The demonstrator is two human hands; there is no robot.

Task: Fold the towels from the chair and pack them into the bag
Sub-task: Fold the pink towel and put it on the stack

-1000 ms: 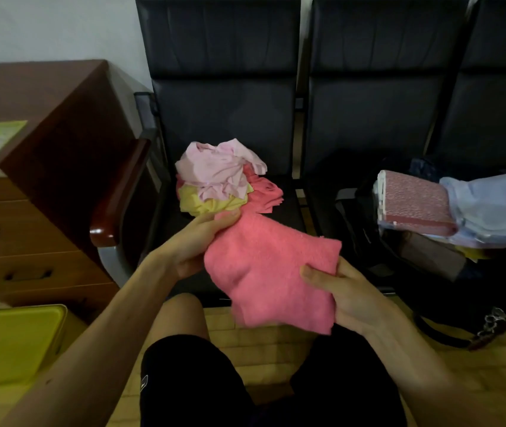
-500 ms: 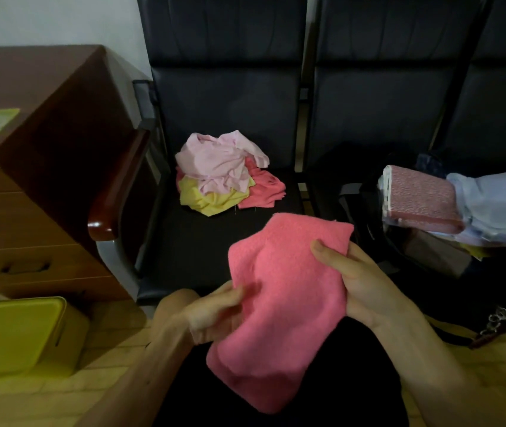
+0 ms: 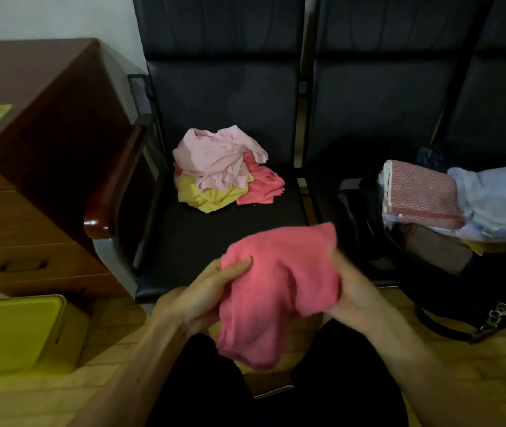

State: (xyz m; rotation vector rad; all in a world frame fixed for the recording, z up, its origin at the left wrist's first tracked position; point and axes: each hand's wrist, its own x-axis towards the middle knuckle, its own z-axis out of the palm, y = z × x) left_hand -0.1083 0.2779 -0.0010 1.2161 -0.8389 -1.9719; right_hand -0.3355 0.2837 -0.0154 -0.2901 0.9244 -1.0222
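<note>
A coral pink towel [image 3: 279, 288] hangs crumpled over my lap, in front of the black chair seat [image 3: 202, 241]. My left hand [image 3: 205, 291] grips its left edge, thumb on top. My right hand [image 3: 353, 291], blurred, grips its right edge. On the seat behind lies a loose pile of towels [image 3: 224, 171]: pale pink on top, yellow and coral beneath. A black bag [image 3: 368, 217] stands open on the neighbouring seat at right, with a folded red patterned towel [image 3: 421, 195] and folded pale blue towels [image 3: 498, 201] on top of it.
A brown wooden desk with drawers [image 3: 30, 180] stands at left, right by the chair's wooden armrest [image 3: 113, 186]. A yellow box [image 3: 14, 334] sits on the tiled floor at lower left. The bag's strap and metal clasp [image 3: 498, 315] hang toward the floor at right.
The coral towel came away from the pile toward my lap. Both hands shifted along it: the left now grips the upper left edge, the right slid down the right edge, and the cloth bunched.
</note>
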